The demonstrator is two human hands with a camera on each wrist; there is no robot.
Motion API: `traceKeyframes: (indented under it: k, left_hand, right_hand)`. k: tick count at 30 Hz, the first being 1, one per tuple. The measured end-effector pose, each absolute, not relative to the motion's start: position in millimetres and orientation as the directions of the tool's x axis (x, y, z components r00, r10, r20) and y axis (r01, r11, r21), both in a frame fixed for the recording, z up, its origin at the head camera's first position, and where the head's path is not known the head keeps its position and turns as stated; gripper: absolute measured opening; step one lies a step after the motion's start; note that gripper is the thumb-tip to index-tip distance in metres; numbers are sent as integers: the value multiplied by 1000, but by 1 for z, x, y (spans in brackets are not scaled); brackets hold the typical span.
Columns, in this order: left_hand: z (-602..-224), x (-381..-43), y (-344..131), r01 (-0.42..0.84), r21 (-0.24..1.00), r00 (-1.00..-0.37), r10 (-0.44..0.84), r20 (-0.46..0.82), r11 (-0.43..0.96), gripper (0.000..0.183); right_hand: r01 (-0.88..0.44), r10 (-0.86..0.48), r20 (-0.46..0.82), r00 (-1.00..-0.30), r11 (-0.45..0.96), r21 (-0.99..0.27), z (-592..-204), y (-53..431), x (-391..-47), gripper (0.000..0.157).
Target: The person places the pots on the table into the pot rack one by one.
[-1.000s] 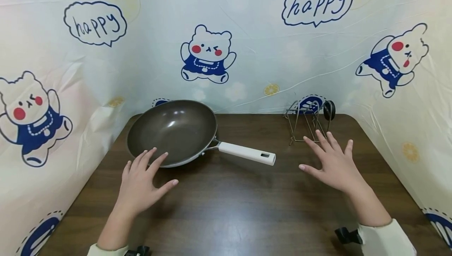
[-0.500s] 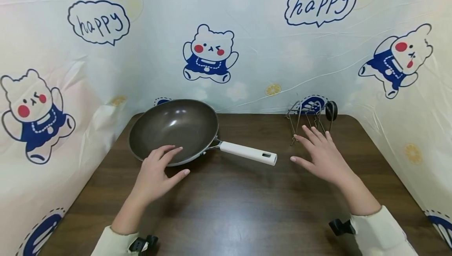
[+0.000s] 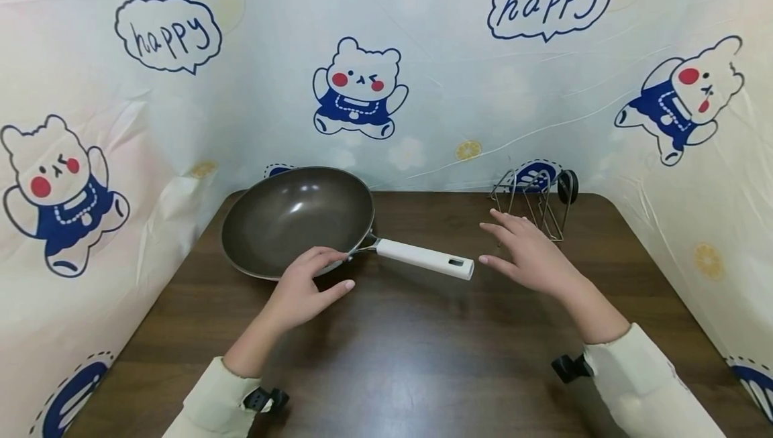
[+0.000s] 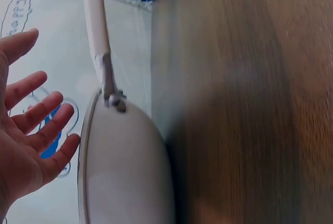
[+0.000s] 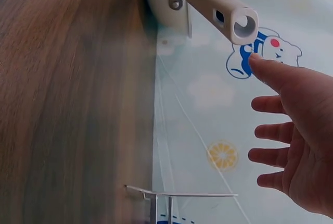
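A frying pan [image 3: 290, 216] with a dark brown inside and a pale outer wall sits at the back left of the table. Its white handle [image 3: 423, 258] points right and slightly toward me. My left hand [image 3: 304, 294] hovers at the pan's near right rim, fingers spread and holding nothing; the left wrist view shows them beside the pan's pale side [image 4: 127, 166]. My right hand [image 3: 531, 253] is just right of the handle's end, fingers extended, with nothing held. In the right wrist view the thumb lies close to the handle tip [image 5: 243, 25]; contact cannot be told.
A wire rack [image 3: 546, 206] with a black round part [image 3: 568, 187] stands at the back right, partly behind my right hand. The brown wooden table [image 3: 410, 371] meets a printed cloth backdrop [image 3: 447, 89] behind and at both sides.
My left hand has moved right along the pan's near rim toward the handle joint. My right hand has moved left toward the handle's end. The pan and rack stay in place.
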State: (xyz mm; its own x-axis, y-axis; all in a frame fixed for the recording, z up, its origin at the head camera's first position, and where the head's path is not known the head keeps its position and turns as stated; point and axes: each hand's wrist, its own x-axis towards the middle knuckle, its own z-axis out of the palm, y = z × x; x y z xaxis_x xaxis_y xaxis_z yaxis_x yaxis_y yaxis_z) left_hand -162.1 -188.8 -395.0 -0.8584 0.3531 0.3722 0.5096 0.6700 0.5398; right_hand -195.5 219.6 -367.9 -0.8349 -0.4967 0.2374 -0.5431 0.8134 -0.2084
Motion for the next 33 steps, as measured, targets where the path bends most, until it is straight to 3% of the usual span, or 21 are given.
traceKeyframes:
  k: [6, 11, 16, 22, 29, 33]
  left_hand:
    - [-400, -166, -172, 520, 577, -854, 392, 342, 630, 40]
    - [-410, -168, -155, 470, 715, -870, 410, 274, 518, 36]
    - [-421, -169, -136, 283, 897, -904, 406, 131, 341, 34]
    - [-437, -176, -118, 29, 989, -905, 423, -37, 147, 43]
    - [-445, -187, -104, -306, 918, -880, 443, -171, -253, 61]
    - [-448, -193, -96, -385, 800, -897, 391, -206, -461, 51]
  right_hand:
    - [-538, -499, 200, -843, 789, -298, -366, 213, -200, 59]
    - [-513, -495, 163, -854, 745, -427, -364, 208, -202, 56]
    - [-495, -509, 133, -850, 688, -531, -364, 205, -204, 55]
    - [-426, -519, 67, -852, 614, -664, -367, 200, -211, 52]
    - [-317, -562, -27, -827, 505, -802, -376, 196, -222, 49]
    - [-232, -611, -73, -788, 405, -884, -384, 193, -226, 47]
